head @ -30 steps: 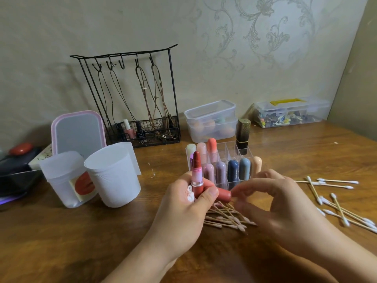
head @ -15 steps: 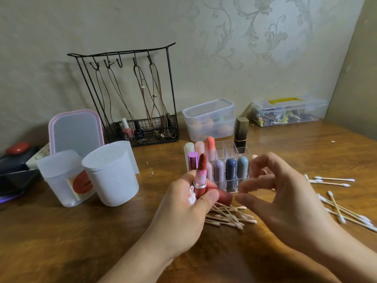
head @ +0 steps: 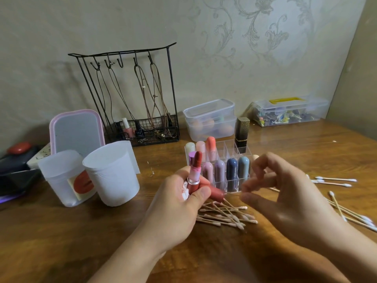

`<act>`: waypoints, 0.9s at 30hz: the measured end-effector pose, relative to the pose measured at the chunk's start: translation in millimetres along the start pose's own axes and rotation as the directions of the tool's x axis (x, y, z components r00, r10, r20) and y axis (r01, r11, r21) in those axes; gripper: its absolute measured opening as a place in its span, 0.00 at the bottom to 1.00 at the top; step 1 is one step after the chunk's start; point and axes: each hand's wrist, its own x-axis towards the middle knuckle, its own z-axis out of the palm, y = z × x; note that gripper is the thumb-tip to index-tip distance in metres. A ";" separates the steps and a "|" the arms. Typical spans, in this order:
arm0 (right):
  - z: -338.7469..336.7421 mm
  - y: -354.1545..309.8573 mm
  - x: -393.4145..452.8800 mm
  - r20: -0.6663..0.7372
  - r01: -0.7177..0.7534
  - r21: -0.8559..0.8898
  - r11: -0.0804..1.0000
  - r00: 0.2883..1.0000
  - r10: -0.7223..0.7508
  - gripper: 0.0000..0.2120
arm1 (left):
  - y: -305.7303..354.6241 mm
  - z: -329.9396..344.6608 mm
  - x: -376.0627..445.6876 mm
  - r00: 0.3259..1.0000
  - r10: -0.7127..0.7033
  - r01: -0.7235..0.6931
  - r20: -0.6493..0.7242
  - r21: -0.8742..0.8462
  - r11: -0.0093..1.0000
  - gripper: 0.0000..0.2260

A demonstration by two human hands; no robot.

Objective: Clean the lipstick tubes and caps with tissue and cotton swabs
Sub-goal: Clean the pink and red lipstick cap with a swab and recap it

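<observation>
My left hand (head: 175,203) grips an open lipstick (head: 194,172) upright, its red bullet raised above a pink tube. The same hand also holds the reddish cap (head: 214,194) and a scrap of white tissue (head: 184,192). My right hand (head: 285,193) hovers to the right of the cap with fingers loosely curled and nothing in them. Below the hands is a pile of used, pink-tipped cotton swabs (head: 224,216). Clean white swabs (head: 334,179) lie scattered at the right. Behind the hands, a clear organizer (head: 223,152) holds several capped lipsticks and a black-and-gold one (head: 242,131).
Two white plastic cups (head: 111,172) stand at the left in front of a pink-framed mirror (head: 77,131). A black wire rack (head: 130,99) with cords and nail polish stands at the wall. Clear lidded boxes (head: 210,119) sit behind the organizer. The wooden table (head: 61,242) shows bare wood near me.
My right hand has risen from the used swab pile and drawn back to the right, its fingers loosening. My left hand has kept the lipstick, cap and tissue almost still.
</observation>
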 end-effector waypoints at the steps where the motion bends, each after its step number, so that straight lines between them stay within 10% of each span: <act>1: 0.1 2.5 0.8 -0.015 -0.006 -0.007 1.000 1.000 0.006 0.24 | -0.1 -0.2 0.4 1.000 0.005 -0.005 -0.002 0.005 1.000 0.01; 8: -6.4 3.5 1.6 0.106 -0.034 0.097 0.995 0.994 0.023 0.21 | 1.7 -2.1 1.5 0.994 0.057 -0.043 -0.097 0.137 0.990 0.01; 11: -7.3 12.8 5.8 0.043 -0.084 0.040 0.996 0.996 0.083 0.18 | -2.0 -6.8 7.8 0.993 -0.023 0.013 -0.116 -0.085 0.996 0.03; 15: 9.5 16.2 3.1 0.083 -0.036 -0.255 0.966 0.995 0.058 0.12 | -3.6 -13.6 9.8 0.971 -0.182 0.240 0.157 -0.685 0.688 0.05; 21: 22.3 21.8 1.1 0.164 0.201 -0.441 0.875 0.976 -0.142 0.06 | -2.9 -11.4 6.9 0.880 0.030 0.418 0.475 -0.801 0.429 0.09; 27: 12.4 4.7 -3.4 -0.139 0.323 0.088 0.942 0.941 -0.309 0.19 | -2.3 1.2 0.0 0.831 0.093 0.489 0.549 -0.799 0.350 0.06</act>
